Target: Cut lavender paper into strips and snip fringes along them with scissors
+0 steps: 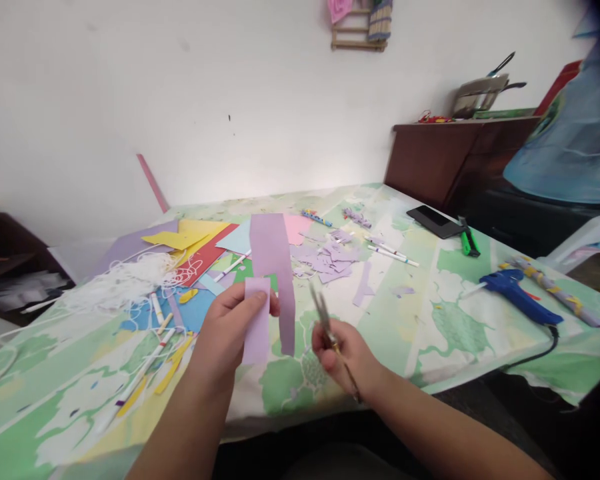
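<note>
My left hand (235,320) pinches a small purple paper strip (257,327) upright between thumb and fingers. Just behind it, a longer purple paper piece (273,250) stretches over the table toward me. To the right, my right hand (345,353) is closed around a pair of scissors (325,313), its blades pointing up and away. The blades look slightly blurred and stand apart from the paper. Purple paper scraps (330,257) lie in a loose pile beyond my hands.
Tangled white string (125,277) and coloured paper sheets (205,250) cover the left side. At right lie a blue glue gun (523,293) with its cord, a green cutter (470,240), a black phone (433,221) and a wrapped stick (560,293). Markers (393,253) lie near the scraps.
</note>
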Available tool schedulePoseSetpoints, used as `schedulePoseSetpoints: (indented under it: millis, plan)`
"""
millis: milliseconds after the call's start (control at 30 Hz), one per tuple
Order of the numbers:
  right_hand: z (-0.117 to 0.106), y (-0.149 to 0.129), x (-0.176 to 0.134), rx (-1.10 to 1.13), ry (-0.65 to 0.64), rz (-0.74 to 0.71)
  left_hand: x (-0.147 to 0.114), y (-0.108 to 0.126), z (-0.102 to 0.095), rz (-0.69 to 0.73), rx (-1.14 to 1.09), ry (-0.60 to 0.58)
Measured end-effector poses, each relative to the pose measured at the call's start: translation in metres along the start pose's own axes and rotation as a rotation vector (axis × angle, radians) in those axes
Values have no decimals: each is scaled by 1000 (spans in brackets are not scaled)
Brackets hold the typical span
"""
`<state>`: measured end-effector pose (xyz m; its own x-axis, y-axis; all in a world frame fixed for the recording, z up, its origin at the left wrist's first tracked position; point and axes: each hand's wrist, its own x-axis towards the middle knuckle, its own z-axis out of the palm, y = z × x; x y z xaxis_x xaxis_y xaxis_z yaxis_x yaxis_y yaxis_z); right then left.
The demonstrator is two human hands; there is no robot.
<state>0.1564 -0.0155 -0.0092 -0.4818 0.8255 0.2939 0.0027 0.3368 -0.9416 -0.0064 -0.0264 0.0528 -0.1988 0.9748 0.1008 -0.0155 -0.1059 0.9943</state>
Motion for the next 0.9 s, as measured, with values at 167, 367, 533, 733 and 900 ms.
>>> schedulePoseSetpoints:
  millis: [167,367,533,733,900]
  plan:
    - [-13,-3,31,31,268,78,24,-23,4,-70,-365,-255]
    - [-16,16,85,-83,185,178,39,-44,10,-169,-261,-205]
    - [-68,28,113,-379,380,297,49,-50,-1,-135,-201,-46]
    - [-105,15,110,-839,633,361,53,-54,-6,-148,-181,35]
    - [-66,-4,92,-949,109,202,49,-52,0,-173,-193,16]
